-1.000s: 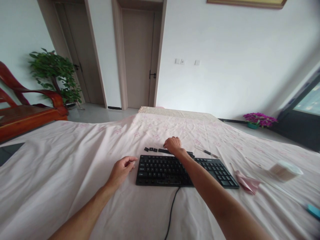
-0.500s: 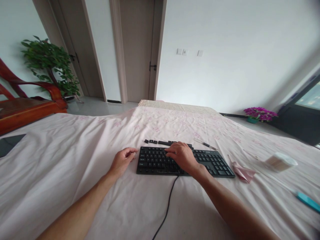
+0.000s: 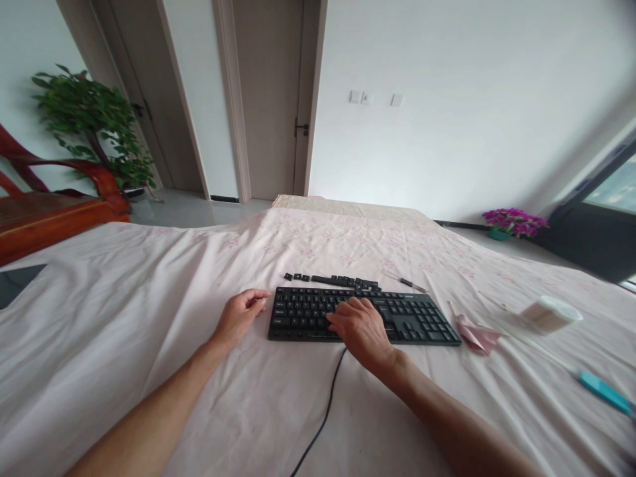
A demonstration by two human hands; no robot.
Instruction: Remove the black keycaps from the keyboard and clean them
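While the right hand (image 3: 362,329) lies palm-down on the near edge of the keyboard (image 3: 417,318), just right of the frame's centre, its fingers are spread loosely over the keys and grip nothing; the left hand (image 3: 239,315) rests on the sheet just beside the keyboard's left end, fingers curled inward with the thumb against them, and whether it pinches anything cannot be told; the keyboard is black and lies flat across the middle of the frame on a pale pink sheet (image 3: 124,318) that covers a bed; its cable (image 3: 325,411) runs from the near edge down toward the bottom of the frame; just above the keyboard, a row of loose black keycaps (image 3: 338,281) lies on the sheet, apart from the board; to the upper right of the keyboard lies a thin screwdriver (image 3: 405,282); right of the keyboard's right end sits a folded pink cloth (image 3: 474,334), near but not touching; farther right stands a round tub of cotton swabs (image 3: 549,314), and at the lower right edge lies a blue-handled tool (image 3: 601,392); a potted plant (image 3: 87,126) and a red wooden chair (image 3: 54,212) fill the upper left.
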